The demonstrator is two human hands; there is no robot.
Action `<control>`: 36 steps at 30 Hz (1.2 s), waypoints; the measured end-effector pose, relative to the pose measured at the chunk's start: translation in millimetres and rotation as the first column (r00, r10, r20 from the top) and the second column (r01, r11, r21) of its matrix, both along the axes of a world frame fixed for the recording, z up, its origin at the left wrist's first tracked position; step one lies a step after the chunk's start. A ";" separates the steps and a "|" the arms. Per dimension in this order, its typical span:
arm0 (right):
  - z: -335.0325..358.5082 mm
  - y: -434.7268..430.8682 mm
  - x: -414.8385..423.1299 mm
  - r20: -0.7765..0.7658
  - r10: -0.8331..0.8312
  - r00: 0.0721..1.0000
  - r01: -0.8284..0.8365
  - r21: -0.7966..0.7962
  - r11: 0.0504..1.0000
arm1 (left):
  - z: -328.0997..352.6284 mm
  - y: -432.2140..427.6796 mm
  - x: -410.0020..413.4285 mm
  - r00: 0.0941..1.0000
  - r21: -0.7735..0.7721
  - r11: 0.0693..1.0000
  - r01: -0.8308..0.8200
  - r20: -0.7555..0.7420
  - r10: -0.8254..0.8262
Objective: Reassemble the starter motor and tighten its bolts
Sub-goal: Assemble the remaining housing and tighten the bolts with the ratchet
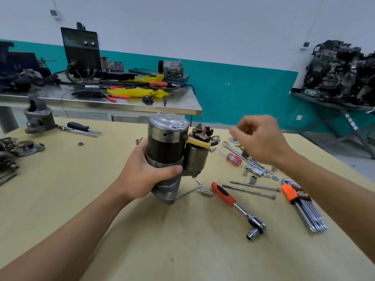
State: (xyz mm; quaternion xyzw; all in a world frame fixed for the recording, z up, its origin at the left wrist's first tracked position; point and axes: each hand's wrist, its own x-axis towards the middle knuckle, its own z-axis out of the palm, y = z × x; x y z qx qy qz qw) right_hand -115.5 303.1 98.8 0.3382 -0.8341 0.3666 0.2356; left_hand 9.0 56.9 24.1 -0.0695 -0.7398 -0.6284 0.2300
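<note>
A person's left hand [146, 175] grips a starter motor [168, 147] around its lower body, holding it upright at the centre of a yellow table [182, 250], its mounting flange touching the tabletop. The right hand [261, 138] hovers at 2 o'clock from the motor, above a scatter of tools. Its fingers are curled, but the hand is blurred and whether it pinches a small part cannot be told. The main pieces appear to be back together: the silver end cap [168, 122] sits on top of the dark body, and the solenoid [198, 153] stands against the motor's 3 o'clock side. The fastening looks unfinished. Two long bolts [249, 191] lie loose on the table at 4 o'clock, which suggests the through bolts have yet to be fitted and tightened. The tools for that are near. A red-handled ratchet [237, 207] with a socket on it lies at 5 o'clock, and an L-shaped key [189, 192] lies just beside the flange. Loose sockets [253, 178], a spanner [243, 157] and a red screwdriver [233, 159] lie at 3 to 4 o'clock. A hex-key set [304, 203] lies farther out at 4 o'clock. By this reading, assembly is largely done and bolting remains.
</note>
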 end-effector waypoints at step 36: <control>86.8 33.7 74.9 0.130 0.252 0.959 -0.282 0.533 0.798 | 5.3 11.7 3.6 1.000 -0.450 0.893 -0.016 -0.013 0.012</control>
